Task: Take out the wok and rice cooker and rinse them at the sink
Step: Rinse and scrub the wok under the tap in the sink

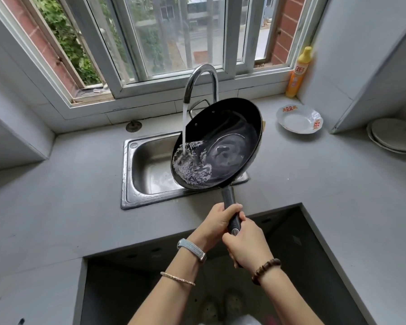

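1. Head view, the hands: both forearms reach from the near edge toward the sink, meeting over the front of the counter (56,184).
2. The left hand (217,222) has its fingers curled tight round the wok's dark handle (229,200), at the handle's middle. Its wrist carries a pale band (191,249), with a thin bracelet (177,277) nearer on the forearm.
3. The right hand (244,245) is wrapped fully round the near end of the same handle, just behind the left hand and touching it. A beaded bracelet (265,270) sits on that wrist.
4. The wok (220,141) is held up over the right part of the steel sink (148,170), tilted so its left rim dips low and its open face turns toward the camera.
5. A water stream (185,123) falls from the curved faucet (201,76) onto the wok's lower left inside, where the water pools and froths.
6. The handle runs from the wok's near rim back toward the person.
7. Surroundings: a small round stopper (133,126) lies on the counter beyond the sink's far left corner.
8. A white dish with red marks (299,119) sits to the right of the wok, and a yellow bottle (298,73) stands upright in the far right corner by the window.
9. A stack of pale plates (394,134) rests at the right edge.
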Tool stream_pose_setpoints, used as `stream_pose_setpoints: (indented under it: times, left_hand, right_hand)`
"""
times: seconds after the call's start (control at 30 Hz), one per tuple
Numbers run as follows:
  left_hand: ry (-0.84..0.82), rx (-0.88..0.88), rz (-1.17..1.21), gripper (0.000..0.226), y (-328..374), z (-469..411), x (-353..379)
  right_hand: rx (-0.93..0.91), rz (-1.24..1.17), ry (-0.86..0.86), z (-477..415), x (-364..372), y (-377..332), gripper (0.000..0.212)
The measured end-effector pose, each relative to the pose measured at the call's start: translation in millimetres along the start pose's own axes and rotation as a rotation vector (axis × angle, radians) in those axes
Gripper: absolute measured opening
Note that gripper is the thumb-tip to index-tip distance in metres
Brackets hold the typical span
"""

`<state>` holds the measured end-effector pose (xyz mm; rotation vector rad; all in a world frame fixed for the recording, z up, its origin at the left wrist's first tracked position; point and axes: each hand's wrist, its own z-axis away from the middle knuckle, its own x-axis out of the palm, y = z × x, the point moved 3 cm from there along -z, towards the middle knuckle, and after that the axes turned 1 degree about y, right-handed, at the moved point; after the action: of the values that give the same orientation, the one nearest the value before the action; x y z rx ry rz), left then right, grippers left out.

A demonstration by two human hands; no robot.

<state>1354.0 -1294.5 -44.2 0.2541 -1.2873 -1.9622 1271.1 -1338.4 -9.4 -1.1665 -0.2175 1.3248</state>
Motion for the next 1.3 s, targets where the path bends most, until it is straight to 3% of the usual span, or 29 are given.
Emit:
stream_pose_setpoints:
  times: [0.17, 0.47, 0.7, 0.93, 1.07, 1.23, 1.3]
  left_hand:
    - [0.031, 0.029, -0.045, 0.035, 1.4, -2.0, -4.5]
    - [0.322, 0.024, -0.071, 0.033, 0.4, 6.3, -53.0]
    - [0.566, 0.025, -0.055, 0.018, 9.1, 11.3, -87.4]
    - [0.763, -0.031, -0.142, 0.007, 30.6, 15.6, -117.1]
    - [0.829, -0.048, -0.200, 0.003, 41.5, 22.5, -128.8]
    - [0.904, -0.081, -0.310, 0.005, 50.1, 31.3, -135.3]
    - [0.941, -0.117, -0.410, 0.016, 52.9, 35.5, -138.0]
  right_hand:
    - [-0.026, -0.119, -0.087, -6.3, 0.8, 0.8, 0.005]
    - [-0.037, -0.360, -0.389, -23.2, 42.9, -12.1, 0.015]
    - [-0.061, -0.534, -0.585, -45.7, 74.9, -29.6, 0.022]
    - [0.116, -0.852, -0.765, -53.7, 106.3, -55.7, 0.018]
    - [0.206, -1.002, -0.828, -49.9, 117.0, -69.7, 0.028]
    - [0.319, -1.145, -0.886, -45.3, 125.7, -76.7, 0.030]
    - [0.386, -1.210, -0.909, -42.9, 131.0, -76.7, 0.032]
